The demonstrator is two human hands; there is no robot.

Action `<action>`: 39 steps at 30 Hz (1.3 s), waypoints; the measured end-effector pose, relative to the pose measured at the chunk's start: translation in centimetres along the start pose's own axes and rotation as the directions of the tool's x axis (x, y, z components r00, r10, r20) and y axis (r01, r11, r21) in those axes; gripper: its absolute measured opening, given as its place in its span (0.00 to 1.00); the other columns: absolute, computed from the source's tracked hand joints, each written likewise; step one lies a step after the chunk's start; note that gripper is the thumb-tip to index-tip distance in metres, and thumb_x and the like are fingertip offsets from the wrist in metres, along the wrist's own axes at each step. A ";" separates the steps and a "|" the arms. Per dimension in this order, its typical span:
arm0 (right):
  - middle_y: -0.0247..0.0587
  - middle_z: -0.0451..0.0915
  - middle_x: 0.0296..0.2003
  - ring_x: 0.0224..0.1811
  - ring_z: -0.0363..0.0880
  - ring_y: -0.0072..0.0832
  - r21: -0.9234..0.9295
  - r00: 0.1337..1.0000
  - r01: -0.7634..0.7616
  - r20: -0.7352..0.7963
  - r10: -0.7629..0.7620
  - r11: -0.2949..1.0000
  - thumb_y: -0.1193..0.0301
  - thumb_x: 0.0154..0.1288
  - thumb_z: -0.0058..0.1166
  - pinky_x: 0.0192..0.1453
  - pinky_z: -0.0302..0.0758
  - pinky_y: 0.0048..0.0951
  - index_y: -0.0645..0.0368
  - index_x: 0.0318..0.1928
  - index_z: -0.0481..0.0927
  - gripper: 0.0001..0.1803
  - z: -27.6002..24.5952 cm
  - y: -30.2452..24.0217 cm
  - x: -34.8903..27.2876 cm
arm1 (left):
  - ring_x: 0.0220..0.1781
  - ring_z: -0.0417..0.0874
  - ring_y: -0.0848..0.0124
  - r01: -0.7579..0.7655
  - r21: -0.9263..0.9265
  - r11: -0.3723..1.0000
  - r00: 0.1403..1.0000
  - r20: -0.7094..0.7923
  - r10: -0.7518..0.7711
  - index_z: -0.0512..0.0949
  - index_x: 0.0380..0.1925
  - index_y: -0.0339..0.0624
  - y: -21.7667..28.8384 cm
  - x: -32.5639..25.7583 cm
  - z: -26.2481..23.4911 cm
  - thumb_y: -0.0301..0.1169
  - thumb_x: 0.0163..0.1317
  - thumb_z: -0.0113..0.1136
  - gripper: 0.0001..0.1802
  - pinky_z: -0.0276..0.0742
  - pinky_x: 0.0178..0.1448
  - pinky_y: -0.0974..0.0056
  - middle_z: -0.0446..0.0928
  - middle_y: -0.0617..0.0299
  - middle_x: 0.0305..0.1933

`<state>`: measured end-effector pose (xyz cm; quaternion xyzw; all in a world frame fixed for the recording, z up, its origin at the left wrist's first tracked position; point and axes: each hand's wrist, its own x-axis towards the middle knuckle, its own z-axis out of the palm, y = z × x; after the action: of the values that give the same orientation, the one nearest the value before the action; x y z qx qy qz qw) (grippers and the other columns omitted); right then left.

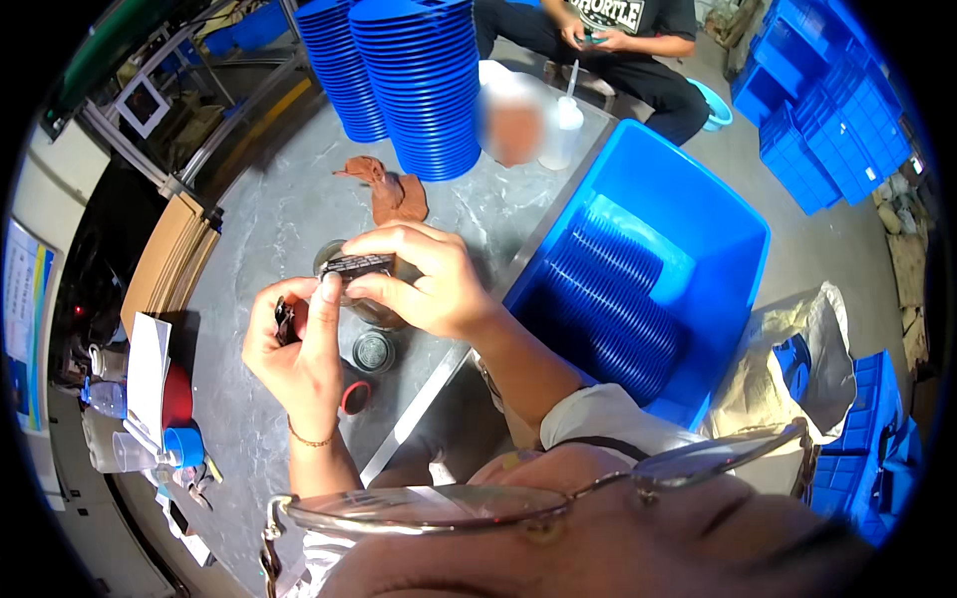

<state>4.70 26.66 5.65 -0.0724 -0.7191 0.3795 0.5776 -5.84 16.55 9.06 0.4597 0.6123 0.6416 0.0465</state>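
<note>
My right hand [429, 279] pinches a small dark strip [357, 264] over a clear round jar [371, 307] that it also holds above the grey table [269, 209]. The index finger of my left hand [299, 349] touches the strip's near end, while its other fingers clasp a small dark object [285, 321]. Below the hands, a round metal lid [373, 351] and a red-rimmed ring [356, 398] lie on the table.
Tall stacks of blue discs [419, 80] stand at the table's far side beside a brown cloth [394, 189] and a squeeze bottle [564, 125]. A blue bin [688, 219] with more discs sits to the right. Another person sits beyond. Cups and bottles [130, 419] crowd the left.
</note>
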 end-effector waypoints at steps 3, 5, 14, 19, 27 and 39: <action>0.42 0.78 0.30 0.31 0.77 0.35 -0.031 0.996 0.084 0.015 -0.083 0.996 0.74 0.48 0.64 0.32 0.72 0.28 0.61 0.37 0.77 0.14 0.2 0.5 0.4 | 0.23 0.59 0.88 0.052 0.001 0.999 0.999 0.010 -0.052 0.75 0.26 0.38 0.4 0.0 0.0 0.24 0.56 0.63 0.06 0.51 0.26 0.80 0.66 0.76 0.22; 0.42 0.78 0.28 0.30 0.77 0.36 0.007 0.999 0.036 0.014 -0.036 0.999 0.74 0.50 0.63 0.32 0.72 0.30 0.61 0.35 0.77 0.12 0.4 0.2 0.2 | 0.22 0.57 0.87 0.035 0.055 0.998 0.999 0.015 -0.036 0.74 0.25 0.39 0.4 -0.1 -0.2 0.25 0.55 0.64 0.07 0.50 0.25 0.80 0.65 0.76 0.21; 0.41 0.78 0.27 0.28 0.76 0.34 0.041 0.999 0.014 0.044 -0.016 0.999 0.74 0.55 0.59 0.30 0.71 0.28 0.63 0.33 0.76 0.07 -0.1 0.2 0.4 | 0.22 0.58 0.85 0.051 0.008 0.999 0.994 0.096 -0.052 0.80 0.38 0.38 -0.5 0.5 -0.4 0.27 0.47 0.71 0.16 0.51 0.25 0.78 0.62 0.75 0.20; 0.40 0.79 0.28 0.29 0.76 0.33 0.077 0.998 -0.005 0.063 0.000 0.997 0.74 0.55 0.60 0.32 0.71 0.27 0.62 0.33 0.76 0.07 0.0 0.1 0.4 | 0.25 0.64 0.86 0.045 0.054 0.997 0.994 0.096 -0.050 0.79 0.37 0.33 -0.5 0.3 -0.7 0.25 0.52 0.67 0.12 0.55 0.28 0.80 0.70 0.73 0.24; 0.36 0.78 0.30 0.34 0.75 0.17 0.223 0.987 -0.110 0.142 0.079 0.969 0.77 0.60 0.56 0.37 0.71 0.19 0.65 0.40 0.77 0.08 -0.4 0.3 0.1 | 0.22 0.62 0.85 0.012 0.018 1.000 0.995 0.098 -0.014 0.80 0.32 0.37 -0.5 0.2 -0.6 0.28 0.48 0.70 0.11 0.55 0.24 0.78 0.69 0.73 0.21; 0.33 0.78 0.32 0.33 0.73 0.12 0.554 0.924 -0.383 0.234 0.303 0.739 0.73 0.62 0.56 0.36 0.70 0.16 0.66 0.40 0.75 0.09 -0.1 0.4 -0.1 | 0.21 0.68 0.80 -0.267 0.205 0.942 0.963 0.028 0.267 0.79 0.31 0.40 -0.7 0.4 0.0 0.23 0.49 0.68 0.09 0.62 0.26 0.76 0.75 0.66 0.24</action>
<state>4.64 26.97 5.32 0.0036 -0.5749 0.6875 0.4437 -6.39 16.95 8.72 0.5407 0.6076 0.5749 -0.0891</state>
